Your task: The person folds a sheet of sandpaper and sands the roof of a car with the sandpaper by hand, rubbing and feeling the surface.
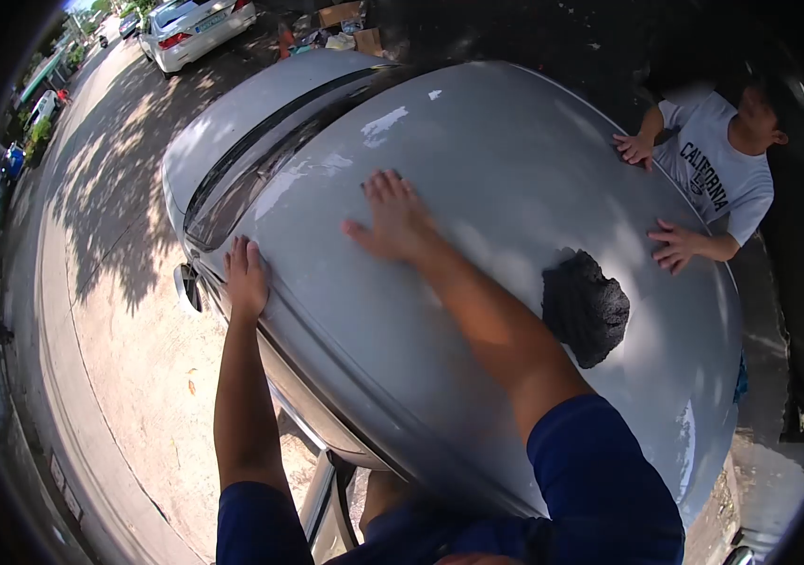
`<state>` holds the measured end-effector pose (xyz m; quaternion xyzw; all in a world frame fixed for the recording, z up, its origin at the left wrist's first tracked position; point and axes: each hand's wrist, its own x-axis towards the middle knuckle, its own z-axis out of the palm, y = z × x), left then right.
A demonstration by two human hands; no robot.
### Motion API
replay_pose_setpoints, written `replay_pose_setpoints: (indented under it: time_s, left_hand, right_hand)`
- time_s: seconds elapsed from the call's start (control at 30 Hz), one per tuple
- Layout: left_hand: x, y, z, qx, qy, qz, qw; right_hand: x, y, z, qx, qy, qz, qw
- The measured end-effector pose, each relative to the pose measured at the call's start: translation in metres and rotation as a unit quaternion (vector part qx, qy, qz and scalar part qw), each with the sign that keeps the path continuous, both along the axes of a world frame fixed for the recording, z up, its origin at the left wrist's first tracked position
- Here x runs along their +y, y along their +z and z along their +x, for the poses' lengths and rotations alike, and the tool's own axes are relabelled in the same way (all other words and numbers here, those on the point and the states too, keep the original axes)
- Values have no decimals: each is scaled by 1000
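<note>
Beneath both my hands spreads the grey roof (pixel 477 151) of a car, dull and whitish in places. My right hand (pixel 391 218) lies flat on it near the windshield end, fingers stretched out; a small dark edge shows by the fingertips, too small to name. At the roof's side edge, near the side mirror (pixel 188 288), my left hand (pixel 247 278) rests with its fingers extended over the rail. A crumpled dark grey cloth (pixel 586 309) sits on the roof to the right of my right forearm.
Across the roof, a person in a white shirt (pixel 717 169) has both hands on its far edge. An open car door (pixel 327 494) stands beside my body. Beyond the hood are cardboard boxes (pixel 341 14) and a parked white car (pixel 200 33). A street (pixel 91 330) runs along the left.
</note>
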<state>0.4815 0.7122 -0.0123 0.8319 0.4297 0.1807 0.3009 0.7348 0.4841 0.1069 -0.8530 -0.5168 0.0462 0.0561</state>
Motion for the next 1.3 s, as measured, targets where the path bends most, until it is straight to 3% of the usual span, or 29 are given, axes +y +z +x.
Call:
replay_pose_setpoints:
  time_s: [0.1, 0.2, 0.33, 0.43, 0.53, 0.6, 0.7, 0.8, 0.9, 1.0, 1.07, 1.13, 1.2, 1.27, 1.3]
  left_hand:
    - [-21, 29, 8, -5, 63, -61, 996]
    - [-25, 33, 10, -33, 98, -81, 991]
    - [-35, 52, 13, -48, 146, -86, 984]
    - [-31, 40, 11, -49, 170, -45, 983]
    - [-20, 23, 4, -102, 193, -37, 975]
    - [-20, 19, 3, -119, 182, -44, 975]
    - [-10, -10, -7, -41, 108, 40, 993]
    - [-25, 21, -3, -170, 179, -68, 967]
    - [-21, 15, -2, -126, 166, -34, 978]
    - [1, -6, -30, -290, 183, -176, 922]
    - [2, -35, -49, -262, 125, -39, 956]
    - [-4, -32, -51, -278, 112, -47, 953]
    - [13, -22, -47, -203, 109, -111, 967]
    - [7, -6, -35, -98, 135, -142, 976]
    - [-2, 5, -19, -32, 154, -133, 978]
  right_hand:
    - [6, 6, 162, -7, -237, -91, 967]
    - [64, -2, 116, -11, -197, -74, 978]
    - [150, -35, -37, 17, 131, -31, 991]
    - [192, -52, -25, 28, 143, 18, 989]
    - [210, -56, -24, -31, 65, 23, 997]
    - [202, -58, -63, 0, 168, 15, 986]
    - [141, -53, -115, 3, 264, 33, 964]
    - [48, -21, -133, 25, 290, 48, 955]
    - [48, -13, -137, 31, 264, 57, 962]
    - [136, -24, -122, 22, 274, 29, 961]
    - [171, -53, -124, 25, 253, 11, 967]
    - [168, -49, -118, 38, 248, -1, 968]
    - [135, -35, -112, 45, 302, -16, 952]
    - [151, -45, -50, 44, 220, -29, 974]
    - [164, -44, 11, 28, 98, -48, 994]
